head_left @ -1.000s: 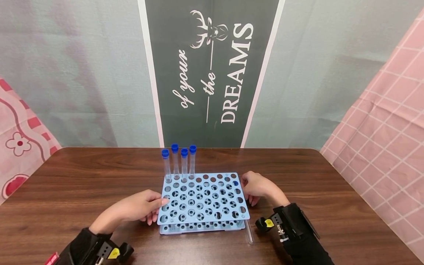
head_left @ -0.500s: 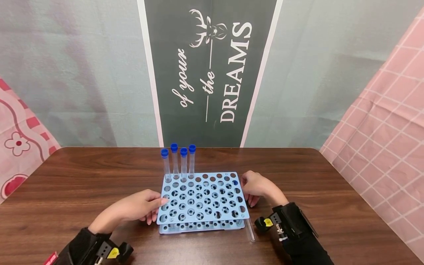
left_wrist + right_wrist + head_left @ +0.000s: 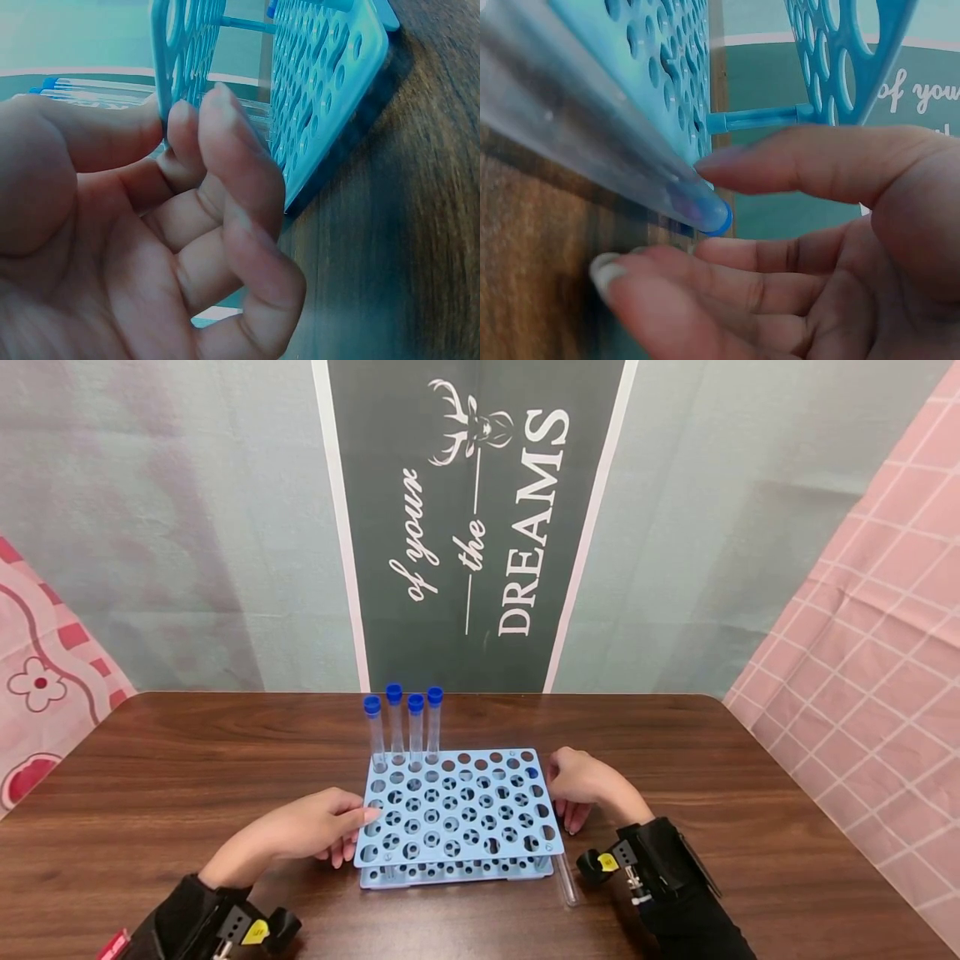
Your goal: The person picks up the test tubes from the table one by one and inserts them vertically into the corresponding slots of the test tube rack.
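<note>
A light blue two-tier test tube rack (image 3: 465,806) stands mid-table. My left hand (image 3: 322,827) grips its left end, the thumb over the top plate's edge and fingers below, as the left wrist view also shows. Close along the rack's right end lies a clear test tube (image 3: 566,881), its blue cap (image 3: 718,217) towards the back. My right hand (image 3: 588,787) is at that capped end. In the right wrist view its thumb overlaps the tube and its loosely bent fingers lie below the cap, a gap showing between.
Several blue-capped test tubes (image 3: 394,693) stand upright at the rack's back left. The brown wooden table (image 3: 225,735) ends at a fabric backdrop (image 3: 480,568). Black wrist cameras (image 3: 600,867) stick out near both hands.
The tube's near end has swung slightly right. My right fingertips have shifted a little, while the left hand and the rack look the same.
</note>
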`<state>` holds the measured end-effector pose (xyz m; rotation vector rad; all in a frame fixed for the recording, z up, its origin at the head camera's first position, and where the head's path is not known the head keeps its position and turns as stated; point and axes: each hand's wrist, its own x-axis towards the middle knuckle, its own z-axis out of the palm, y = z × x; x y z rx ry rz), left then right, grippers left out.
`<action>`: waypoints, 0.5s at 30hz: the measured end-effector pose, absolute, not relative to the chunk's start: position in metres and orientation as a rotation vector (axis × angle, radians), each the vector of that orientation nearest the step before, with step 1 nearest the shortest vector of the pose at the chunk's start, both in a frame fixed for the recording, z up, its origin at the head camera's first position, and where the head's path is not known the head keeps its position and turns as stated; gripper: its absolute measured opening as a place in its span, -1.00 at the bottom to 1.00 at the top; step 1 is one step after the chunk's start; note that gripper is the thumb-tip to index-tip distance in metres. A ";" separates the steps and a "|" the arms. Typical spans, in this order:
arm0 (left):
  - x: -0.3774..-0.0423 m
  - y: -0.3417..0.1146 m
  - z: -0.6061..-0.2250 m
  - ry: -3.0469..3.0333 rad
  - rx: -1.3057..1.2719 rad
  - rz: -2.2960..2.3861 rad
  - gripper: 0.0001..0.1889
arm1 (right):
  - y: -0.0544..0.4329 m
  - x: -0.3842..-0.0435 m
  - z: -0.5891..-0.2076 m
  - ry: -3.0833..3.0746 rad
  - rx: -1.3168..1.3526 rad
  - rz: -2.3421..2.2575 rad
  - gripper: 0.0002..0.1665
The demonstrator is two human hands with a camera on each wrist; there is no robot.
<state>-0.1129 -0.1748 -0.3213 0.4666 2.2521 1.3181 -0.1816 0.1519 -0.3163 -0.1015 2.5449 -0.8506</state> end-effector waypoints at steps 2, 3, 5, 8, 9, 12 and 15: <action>-0.113 -0.175 -0.321 2.253 0.473 1.318 -0.64 | 0.152 -0.180 -0.315 2.535 -0.114 -0.838 -0.88; -0.113 -0.175 -0.321 2.252 0.472 1.319 -0.64 | 0.152 -0.179 -0.315 2.526 -0.118 -0.837 -0.87; -0.113 -0.175 -0.321 2.251 0.466 1.316 -0.64 | 0.153 -0.177 -0.314 2.508 -0.124 -0.840 -0.87; -0.113 -0.175 -0.321 2.250 0.460 1.313 -0.64 | 0.152 -0.177 -0.314 2.481 -0.120 -0.846 -0.88; -0.113 -0.175 -0.321 2.249 0.458 1.314 -0.64 | 0.152 -0.177 -0.314 2.478 -0.119 -0.847 -0.89; -0.114 -0.176 -0.320 2.246 0.460 1.317 -0.63 | 0.151 -0.177 -0.314 2.475 -0.115 -0.842 -0.89; -0.114 -0.176 -0.320 2.238 0.454 1.323 -0.62 | 0.151 -0.176 -0.314 2.477 -0.117 -0.831 -0.89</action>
